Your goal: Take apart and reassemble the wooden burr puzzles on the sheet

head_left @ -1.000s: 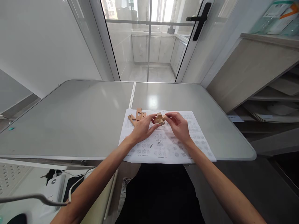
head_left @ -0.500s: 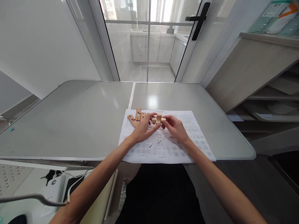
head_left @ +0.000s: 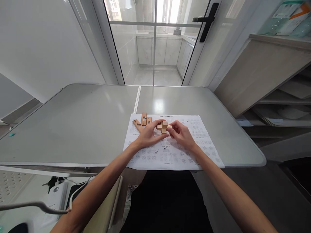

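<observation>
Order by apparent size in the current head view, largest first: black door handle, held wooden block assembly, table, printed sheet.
1. Table
2. Printed sheet, partly covered
3. Black door handle
4. Wooden block assembly, partly hidden

You are in what looks like a home, in a room next to a kitchen. Straight ahead of you, a glazed door (head_left: 155, 23) with a black handle (head_left: 207, 22) lets you see pale cabinets (head_left: 160, 50) under a worktop (head_left: 145, 33), with a bright window (head_left: 167, 11) behind and part of a building (head_left: 115, 9) outside. On your right stands a shelf unit (head_left: 264, 61) with packages (head_left: 289, 16) on top and a blurred, dish-like thing (head_left: 291, 112) lower down. A plain white wall (head_left: 43, 42) rises on your left, and below the tabletop (head_left: 97, 123) you have what look like keys (head_left: 51, 183) and a white device (head_left: 57, 197), everyday household items.
</observation>
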`<action>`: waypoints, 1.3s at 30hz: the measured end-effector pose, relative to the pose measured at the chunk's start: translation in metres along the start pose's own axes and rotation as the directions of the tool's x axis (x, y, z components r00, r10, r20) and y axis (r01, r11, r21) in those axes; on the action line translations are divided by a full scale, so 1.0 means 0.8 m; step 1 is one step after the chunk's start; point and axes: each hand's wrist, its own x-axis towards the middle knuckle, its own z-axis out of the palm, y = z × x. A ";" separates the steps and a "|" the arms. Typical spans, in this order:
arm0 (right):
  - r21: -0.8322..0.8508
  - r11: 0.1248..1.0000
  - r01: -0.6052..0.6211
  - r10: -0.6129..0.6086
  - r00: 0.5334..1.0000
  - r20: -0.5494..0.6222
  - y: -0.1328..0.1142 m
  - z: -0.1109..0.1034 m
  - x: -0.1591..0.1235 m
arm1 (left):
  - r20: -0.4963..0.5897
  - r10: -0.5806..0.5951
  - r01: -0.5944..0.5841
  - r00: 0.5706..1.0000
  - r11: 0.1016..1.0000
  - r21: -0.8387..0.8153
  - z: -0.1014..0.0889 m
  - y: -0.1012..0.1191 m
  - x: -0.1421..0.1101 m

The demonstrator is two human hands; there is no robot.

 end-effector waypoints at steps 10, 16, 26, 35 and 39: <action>-0.008 0.999 0.051 -0.051 0.999 0.001 -0.007 0.003 -0.005 | 0.037 -0.088 0.089 0.995 0.996 -0.017 -0.009 0.012 0.002; -0.116 0.984 0.136 -0.143 0.988 -0.054 -0.001 0.005 0.000 | -0.001 0.034 -0.034 0.999 0.999 0.027 -0.002 0.004 0.001; -0.295 0.918 0.265 -0.302 0.949 -0.087 -0.009 0.007 -0.001 | -0.057 0.120 -0.112 0.991 0.985 0.128 0.002 -0.003 -0.001; 0.016 0.999 0.052 -0.053 0.998 0.027 -0.008 0.001 -0.003 | -0.105 0.047 -0.039 0.993 0.996 0.078 -0.003 0.006 0.004; -0.011 0.996 0.092 -0.091 0.995 0.040 -0.009 0.000 -0.004 | -0.072 -0.030 0.033 0.997 0.999 0.035 -0.005 0.006 0.004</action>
